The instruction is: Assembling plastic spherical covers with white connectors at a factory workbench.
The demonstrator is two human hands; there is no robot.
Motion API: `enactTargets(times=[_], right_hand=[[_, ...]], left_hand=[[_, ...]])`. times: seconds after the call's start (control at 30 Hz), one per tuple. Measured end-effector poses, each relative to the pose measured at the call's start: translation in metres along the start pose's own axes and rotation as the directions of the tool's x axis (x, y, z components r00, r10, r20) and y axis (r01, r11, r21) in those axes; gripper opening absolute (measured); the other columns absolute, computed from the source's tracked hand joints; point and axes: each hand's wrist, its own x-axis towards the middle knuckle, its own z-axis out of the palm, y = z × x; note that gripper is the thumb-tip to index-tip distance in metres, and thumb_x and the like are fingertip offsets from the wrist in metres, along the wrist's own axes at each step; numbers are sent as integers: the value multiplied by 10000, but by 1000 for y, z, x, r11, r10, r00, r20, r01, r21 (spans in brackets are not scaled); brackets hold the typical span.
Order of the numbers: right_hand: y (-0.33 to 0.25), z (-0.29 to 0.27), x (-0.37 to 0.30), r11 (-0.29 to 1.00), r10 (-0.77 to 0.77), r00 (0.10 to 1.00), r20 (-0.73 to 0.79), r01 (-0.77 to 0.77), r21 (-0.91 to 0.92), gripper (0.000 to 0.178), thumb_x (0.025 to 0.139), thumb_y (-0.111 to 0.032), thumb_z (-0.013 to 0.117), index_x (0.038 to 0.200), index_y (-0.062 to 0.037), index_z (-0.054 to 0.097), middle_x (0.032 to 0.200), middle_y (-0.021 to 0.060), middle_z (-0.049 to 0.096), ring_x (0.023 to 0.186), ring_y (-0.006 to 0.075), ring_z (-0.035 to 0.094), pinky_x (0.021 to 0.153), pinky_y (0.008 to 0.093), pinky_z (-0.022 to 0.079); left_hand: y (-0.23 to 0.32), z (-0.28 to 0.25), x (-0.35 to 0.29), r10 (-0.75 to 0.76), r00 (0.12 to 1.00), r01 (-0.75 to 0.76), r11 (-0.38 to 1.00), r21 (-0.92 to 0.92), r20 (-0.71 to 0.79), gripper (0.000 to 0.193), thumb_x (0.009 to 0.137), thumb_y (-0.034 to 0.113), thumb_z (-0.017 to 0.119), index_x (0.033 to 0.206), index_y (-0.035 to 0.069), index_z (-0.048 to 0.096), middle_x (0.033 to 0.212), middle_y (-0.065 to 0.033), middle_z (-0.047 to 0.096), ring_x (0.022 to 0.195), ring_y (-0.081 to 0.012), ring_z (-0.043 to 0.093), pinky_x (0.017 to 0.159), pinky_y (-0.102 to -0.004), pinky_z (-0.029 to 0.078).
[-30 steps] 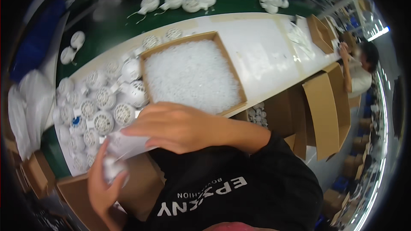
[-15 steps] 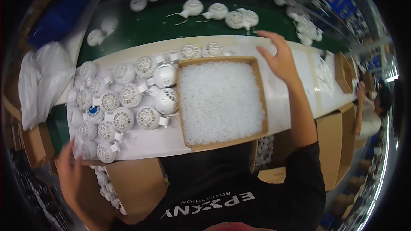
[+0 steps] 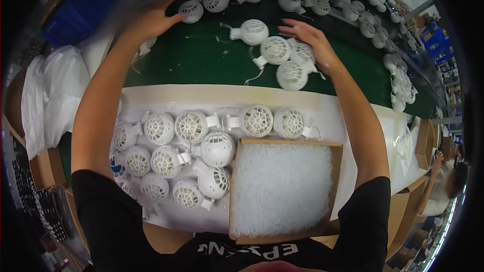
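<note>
My left hand reaches over the green surface at the far left, somewhat blurred. Its fingers are spread, with the thumb beside a white round slotted casing. At the far side right of the middle, my right hand lies with outstretched fingers behind and against a small cluster of similar casings. One casing with a white tab, a latticed casing and a nearer casing make up part of that cluster. Thin wires or cords trail from some of them.
A shallow cardboard box full of tiny clear pieces sits on the white board. Several more casings lie left of it. Beyond is the green surface with further casings. A white plastic bag hangs left; another person is far right.
Both hands have moved away from me: the left from the near left edge to the far left, the right onto the casing cluster. The view has shifted toward the far side.
</note>
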Motion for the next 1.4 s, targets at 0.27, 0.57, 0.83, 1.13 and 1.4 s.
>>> enactTargets(times=[0.27,0.57,0.83,1.13,1.4], right_hand=[[-19,75,46,956,42,929,369,69,-284,627,951,-344,633,1479,-70,437,1414,172,537,1282,237,527,1065,344,419],[-30,160,63,943,153,858,489,20,-331,707,899,-342,703,1500,-105,416,1421,136,530,1269,214,521,1033,346,428],[-57,195,5,882,118,783,610,200,-427,586,895,-300,708,1428,-134,531,1327,102,606,1061,159,587,899,297,480],[-93,194,13,532,-201,931,305,365,-764,505,914,-333,666,1362,-113,586,1240,157,669,938,241,662,824,331,524],[-9,226,70,584,-84,978,190,203,-786,737,804,-504,719,1426,-163,522,1345,180,603,1129,348,639,976,412,491]], left_hand=[[29,-4,25,-235,892,221,972,80,386,784,805,678,638,1420,212,497,1382,-178,569,1280,-339,542,1077,-384,400],[2,-44,-78,-358,779,412,911,10,514,689,853,685,588,1324,183,553,1236,-132,638,1117,-240,611,948,-357,455],[35,-76,-146,-225,802,314,947,-70,553,622,851,643,634,1240,158,634,1162,-137,676,1091,-241,636,895,-345,485],[-72,-89,-145,-244,960,211,952,222,136,498,819,315,734,1261,117,621,1153,-242,635,946,-354,679,861,-416,539],[-75,-44,-150,-504,855,458,845,278,123,524,798,341,734,1292,228,601,1300,-179,529,1077,-345,649,957,-421,514]])
